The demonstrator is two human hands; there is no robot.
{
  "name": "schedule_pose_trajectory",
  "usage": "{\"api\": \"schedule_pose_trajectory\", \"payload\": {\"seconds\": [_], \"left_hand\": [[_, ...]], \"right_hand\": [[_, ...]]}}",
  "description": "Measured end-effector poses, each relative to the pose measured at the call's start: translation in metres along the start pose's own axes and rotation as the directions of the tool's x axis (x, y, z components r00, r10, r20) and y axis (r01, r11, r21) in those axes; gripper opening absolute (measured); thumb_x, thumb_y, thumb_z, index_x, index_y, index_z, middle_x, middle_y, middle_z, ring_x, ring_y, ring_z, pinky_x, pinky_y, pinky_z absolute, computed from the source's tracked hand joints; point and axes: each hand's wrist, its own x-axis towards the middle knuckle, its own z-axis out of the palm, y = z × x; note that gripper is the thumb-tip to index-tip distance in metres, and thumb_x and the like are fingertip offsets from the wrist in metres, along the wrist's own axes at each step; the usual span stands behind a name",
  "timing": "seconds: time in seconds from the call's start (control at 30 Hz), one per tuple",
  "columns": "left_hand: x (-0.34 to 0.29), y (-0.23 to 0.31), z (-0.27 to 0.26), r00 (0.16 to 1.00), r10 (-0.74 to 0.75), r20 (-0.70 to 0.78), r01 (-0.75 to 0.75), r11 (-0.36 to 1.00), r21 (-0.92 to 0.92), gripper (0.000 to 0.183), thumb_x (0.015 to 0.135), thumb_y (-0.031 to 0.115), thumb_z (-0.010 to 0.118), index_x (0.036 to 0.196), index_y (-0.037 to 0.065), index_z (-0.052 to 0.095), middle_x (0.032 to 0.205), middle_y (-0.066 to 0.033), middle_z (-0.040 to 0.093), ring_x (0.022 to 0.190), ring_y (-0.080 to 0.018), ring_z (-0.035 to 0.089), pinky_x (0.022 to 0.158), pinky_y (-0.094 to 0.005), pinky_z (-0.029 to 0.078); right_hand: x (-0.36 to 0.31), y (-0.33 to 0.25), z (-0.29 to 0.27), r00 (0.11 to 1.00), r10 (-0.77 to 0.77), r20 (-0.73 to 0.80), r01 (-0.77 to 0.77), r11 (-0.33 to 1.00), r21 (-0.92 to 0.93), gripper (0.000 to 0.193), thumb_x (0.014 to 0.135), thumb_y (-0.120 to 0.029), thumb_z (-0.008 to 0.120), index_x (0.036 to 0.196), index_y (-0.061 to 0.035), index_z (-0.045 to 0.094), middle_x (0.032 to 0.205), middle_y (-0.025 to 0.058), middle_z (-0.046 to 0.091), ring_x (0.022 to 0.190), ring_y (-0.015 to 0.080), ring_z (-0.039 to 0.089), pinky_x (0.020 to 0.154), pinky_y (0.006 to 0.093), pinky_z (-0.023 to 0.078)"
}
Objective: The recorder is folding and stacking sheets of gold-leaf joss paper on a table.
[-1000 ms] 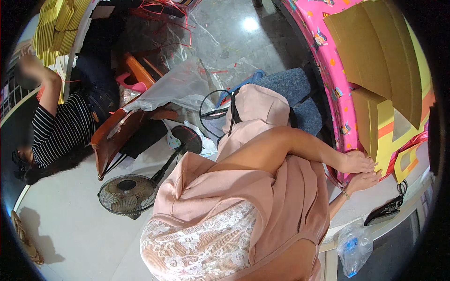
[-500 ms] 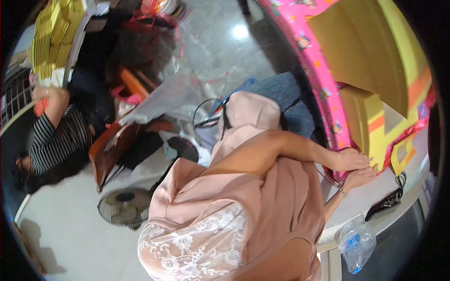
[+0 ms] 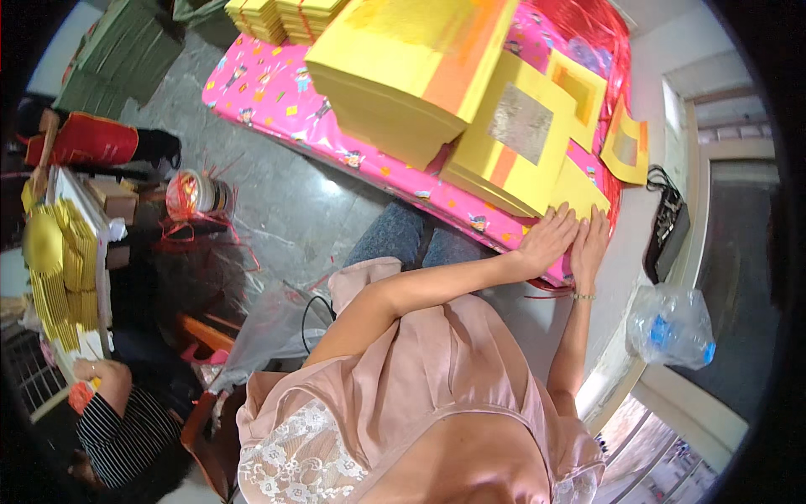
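My left hand [image 3: 547, 244] lies flat with its fingers stretched out over the near edge of a yellow paper sheet [image 3: 579, 190]. Right beside it, my right hand [image 3: 590, 239], with a beaded bracelet [image 3: 584, 296] at the wrist, also rests its straight fingers on that edge. Past my fingertips lies a stack of yellow papers [image 3: 514, 160] with a silvery square and an orange stripe on top. A taller yellow stack [image 3: 395, 118] stands to its left. All of this is on a table with a pink patterned cover [image 3: 281, 109].
Red plastic strands [image 3: 588, 21] lie along the table's far right side. A black pouch [image 3: 667, 231] and a plastic bag with a bottle [image 3: 672, 328] are at the right. On the left, a person in a striped sleeve [image 3: 126, 441] works by stacked gold papers [image 3: 63, 269]. A spool [image 3: 197, 195] stands between.
The view has swung to the right, bringing the table and its yellow stacks into the middle. My hands remain side by side at the paper's edge, fingers now more plainly spread flat.
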Motion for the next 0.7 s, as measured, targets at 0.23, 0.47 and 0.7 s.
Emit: {"api": "schedule_pose_trajectory", "payload": {"seconds": [0.23, 0.47, 0.7], "left_hand": [[-0.007, -0.004, -0.031, 0.995, 0.025, -0.096, -0.038, 0.989, -0.14, 0.066, 0.083, 0.011, 0.061, 0.143, -0.004, 0.04, 0.146, -0.0238, 0.041, 0.14, -0.0402, 0.034, 0.115, -0.0488, 0.029], [-0.044, -0.024, -0.107, 0.99, 0.118, -0.083, -0.141, 0.903, -0.405, 0.053, 0.078, 0.006, 0.068, 0.129, 0.004, 0.056, 0.13, -0.0173, 0.053, 0.124, -0.0355, 0.048, 0.101, -0.0469, 0.04], [-0.079, -0.084, -0.156, 0.93, -0.116, -0.35, 0.02, 0.964, -0.265, 0.038, 0.078, 0.002, 0.072, 0.115, 0.009, 0.067, 0.119, -0.0137, 0.061, 0.112, -0.0329, 0.057, 0.095, -0.0436, 0.045]], "right_hand": [[0.021, -0.035, -0.048, 0.987, -0.038, -0.154, 0.065, 0.983, 0.173, 0.037, 0.102, -0.018, 0.049, 0.132, 0.0027, 0.054, 0.135, 0.0247, 0.052, 0.128, 0.0389, 0.048, 0.109, 0.0441, 0.037], [0.029, -0.106, -0.082, 0.956, -0.279, -0.086, 0.291, 0.89, 0.351, 0.029, 0.093, -0.013, 0.064, 0.12, -0.0042, 0.064, 0.118, 0.013, 0.065, 0.111, 0.0317, 0.061, 0.095, 0.0393, 0.047], [0.027, -0.14, -0.055, 0.814, -0.58, -0.037, 0.565, 0.775, 0.282, 0.034, 0.08, -0.022, 0.076, 0.108, -0.0063, 0.066, 0.105, 0.0091, 0.065, 0.1, 0.0287, 0.061, 0.087, 0.0404, 0.049]]}}
